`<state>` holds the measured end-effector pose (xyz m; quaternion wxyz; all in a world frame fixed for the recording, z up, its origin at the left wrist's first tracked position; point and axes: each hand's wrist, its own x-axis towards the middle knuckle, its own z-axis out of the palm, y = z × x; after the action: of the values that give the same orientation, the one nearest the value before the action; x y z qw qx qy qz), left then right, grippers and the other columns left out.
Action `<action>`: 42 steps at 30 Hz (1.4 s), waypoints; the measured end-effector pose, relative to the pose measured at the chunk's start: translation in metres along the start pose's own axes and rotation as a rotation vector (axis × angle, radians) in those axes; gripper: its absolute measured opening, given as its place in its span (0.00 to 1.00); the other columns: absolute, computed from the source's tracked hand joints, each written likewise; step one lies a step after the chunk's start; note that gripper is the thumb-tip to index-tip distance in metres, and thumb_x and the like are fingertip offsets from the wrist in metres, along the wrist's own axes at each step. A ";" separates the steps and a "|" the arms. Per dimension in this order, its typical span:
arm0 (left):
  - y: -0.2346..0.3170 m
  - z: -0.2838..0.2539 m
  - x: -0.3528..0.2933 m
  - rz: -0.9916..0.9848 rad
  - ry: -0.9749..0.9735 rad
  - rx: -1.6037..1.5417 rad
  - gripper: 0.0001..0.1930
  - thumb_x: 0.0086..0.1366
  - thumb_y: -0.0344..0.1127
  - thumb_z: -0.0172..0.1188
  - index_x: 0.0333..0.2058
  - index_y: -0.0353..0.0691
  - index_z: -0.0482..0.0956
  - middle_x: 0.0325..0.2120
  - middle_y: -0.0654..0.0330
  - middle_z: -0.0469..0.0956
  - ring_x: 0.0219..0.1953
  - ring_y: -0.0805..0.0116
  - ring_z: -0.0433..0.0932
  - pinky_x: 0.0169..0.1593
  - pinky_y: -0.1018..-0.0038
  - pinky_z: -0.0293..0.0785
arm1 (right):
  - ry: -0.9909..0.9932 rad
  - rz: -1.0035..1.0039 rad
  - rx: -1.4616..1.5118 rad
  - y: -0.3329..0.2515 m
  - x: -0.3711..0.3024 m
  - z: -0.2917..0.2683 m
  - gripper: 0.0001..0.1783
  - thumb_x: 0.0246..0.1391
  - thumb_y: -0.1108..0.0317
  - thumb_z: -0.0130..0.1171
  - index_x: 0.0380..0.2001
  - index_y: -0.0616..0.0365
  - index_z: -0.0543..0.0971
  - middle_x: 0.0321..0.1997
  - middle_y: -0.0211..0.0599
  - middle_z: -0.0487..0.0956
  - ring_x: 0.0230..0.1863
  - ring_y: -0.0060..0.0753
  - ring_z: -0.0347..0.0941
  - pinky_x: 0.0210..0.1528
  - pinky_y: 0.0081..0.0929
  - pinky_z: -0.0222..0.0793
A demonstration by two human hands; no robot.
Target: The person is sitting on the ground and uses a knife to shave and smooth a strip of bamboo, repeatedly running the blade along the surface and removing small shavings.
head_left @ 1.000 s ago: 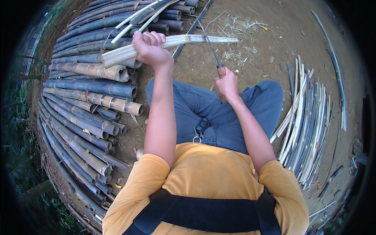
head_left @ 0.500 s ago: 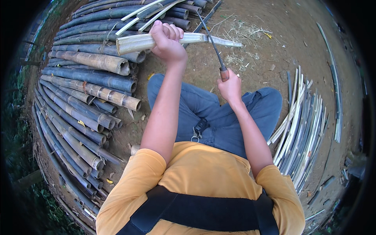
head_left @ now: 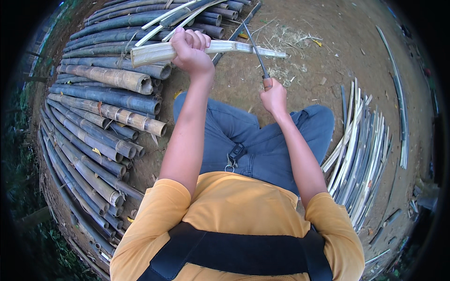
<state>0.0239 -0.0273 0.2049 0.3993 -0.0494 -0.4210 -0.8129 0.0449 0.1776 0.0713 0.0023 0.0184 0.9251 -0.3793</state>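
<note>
My left hand (head_left: 192,52) is closed round a pale split length of bamboo (head_left: 152,54), thick at its left end and thin toward the right. The strip lies crosswise above my legs and bends slightly on the right of the hand. In my right hand (head_left: 274,97) is a long, narrow-bladed knife (head_left: 267,83), held by its brown handle. Its dark blade slants up and away, crossing the strip near the thin right part. Whether the edge bites into the bamboo I cannot tell.
Stacked bamboo poles (head_left: 124,110) fill the left side. Several pale split strips (head_left: 161,28) rest on the far poles. A bundle of slats (head_left: 361,150) lies at my right, with long thin strips (head_left: 398,93) farther out. Shavings (head_left: 293,40) litter the dirt ahead.
My left hand has moved a little to the left with the bamboo. The knife now crosses slightly nearer the strip's thin end, and its tip sits a bit lower in view.
</note>
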 end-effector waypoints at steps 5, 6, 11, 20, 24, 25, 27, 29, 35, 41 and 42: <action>0.002 0.013 -0.001 0.004 0.019 -0.002 0.22 0.70 0.41 0.42 0.16 0.49 0.50 0.10 0.67 0.49 0.14 0.73 0.47 0.24 0.70 0.57 | 0.004 -0.015 0.028 0.007 -0.005 0.002 0.11 0.48 0.68 0.60 0.36 0.59 0.77 0.31 0.59 0.81 0.40 0.65 0.78 0.43 0.52 0.72; 0.000 0.015 -0.001 -0.002 0.022 -0.004 0.22 0.70 0.41 0.42 0.16 0.49 0.50 0.10 0.66 0.49 0.14 0.73 0.47 0.24 0.70 0.57 | 0.034 0.029 0.017 0.024 0.009 0.010 0.11 0.47 0.69 0.60 0.35 0.60 0.77 0.31 0.59 0.81 0.40 0.65 0.78 0.43 0.52 0.72; 0.001 0.009 0.002 0.013 -0.037 -0.037 0.23 0.71 0.40 0.43 0.15 0.49 0.50 0.09 0.68 0.49 0.13 0.74 0.48 0.22 0.71 0.56 | 0.004 -0.009 0.030 0.025 0.006 0.002 0.10 0.48 0.69 0.59 0.35 0.60 0.76 0.31 0.60 0.80 0.40 0.65 0.78 0.43 0.52 0.72; 0.001 0.002 0.009 -0.009 -0.017 -0.005 0.23 0.70 0.42 0.43 0.15 0.50 0.50 0.09 0.68 0.48 0.13 0.74 0.47 0.23 0.71 0.57 | -0.022 0.035 -0.008 0.040 0.022 0.009 0.12 0.47 0.68 0.62 0.36 0.60 0.76 0.34 0.58 0.82 0.41 0.64 0.78 0.43 0.52 0.73; 0.000 0.009 0.008 -0.002 0.050 0.013 0.23 0.70 0.42 0.43 0.15 0.49 0.50 0.10 0.68 0.48 0.13 0.74 0.47 0.23 0.71 0.56 | 0.011 0.023 -0.008 0.043 0.018 0.020 0.12 0.47 0.67 0.61 0.36 0.59 0.76 0.33 0.57 0.82 0.40 0.64 0.78 0.42 0.53 0.73; -0.001 0.009 0.008 -0.017 0.060 0.008 0.23 0.70 0.42 0.43 0.15 0.49 0.50 0.10 0.68 0.48 0.13 0.74 0.47 0.23 0.71 0.56 | 0.041 0.049 -0.007 0.052 0.021 0.024 0.12 0.47 0.67 0.61 0.36 0.59 0.76 0.33 0.57 0.82 0.39 0.64 0.79 0.42 0.53 0.73; 0.001 0.008 0.009 -0.021 0.056 0.004 0.23 0.70 0.41 0.43 0.15 0.49 0.50 0.10 0.67 0.48 0.13 0.74 0.47 0.23 0.71 0.56 | 0.037 0.082 0.057 0.061 0.024 0.028 0.12 0.47 0.68 0.61 0.36 0.58 0.76 0.31 0.56 0.82 0.38 0.64 0.78 0.40 0.53 0.72; 0.002 0.006 0.007 -0.013 0.028 0.004 0.23 0.70 0.41 0.44 0.15 0.49 0.50 0.10 0.67 0.48 0.13 0.73 0.47 0.23 0.71 0.56 | 0.018 0.054 0.103 0.062 0.024 0.031 0.12 0.47 0.68 0.60 0.36 0.58 0.76 0.30 0.55 0.81 0.37 0.63 0.78 0.39 0.52 0.72; 0.001 0.011 0.001 -0.012 0.066 0.020 0.23 0.70 0.41 0.43 0.15 0.49 0.50 0.09 0.68 0.49 0.13 0.74 0.47 0.23 0.71 0.56 | 0.067 0.011 0.155 0.055 0.017 0.039 0.11 0.46 0.67 0.61 0.33 0.58 0.74 0.28 0.54 0.80 0.36 0.63 0.78 0.38 0.52 0.72; 0.004 0.007 -0.002 -0.017 0.002 -0.005 0.22 0.70 0.40 0.43 0.15 0.49 0.51 0.09 0.67 0.49 0.13 0.74 0.48 0.23 0.70 0.56 | -0.011 -0.048 0.122 0.051 0.005 0.028 0.12 0.46 0.69 0.62 0.35 0.60 0.75 0.29 0.55 0.81 0.36 0.62 0.79 0.39 0.49 0.73; 0.005 0.013 -0.004 -0.024 0.015 0.011 0.23 0.69 0.41 0.43 0.14 0.50 0.49 0.09 0.67 0.48 0.13 0.73 0.47 0.24 0.71 0.55 | 0.008 -0.051 0.125 0.051 0.005 0.029 0.12 0.46 0.68 0.62 0.34 0.60 0.75 0.29 0.55 0.81 0.36 0.62 0.79 0.39 0.49 0.73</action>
<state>0.0266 -0.0176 0.2147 0.3928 -0.0357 -0.4232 -0.8157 0.0410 0.1939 0.0151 -0.0121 -0.0036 0.8998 -0.4362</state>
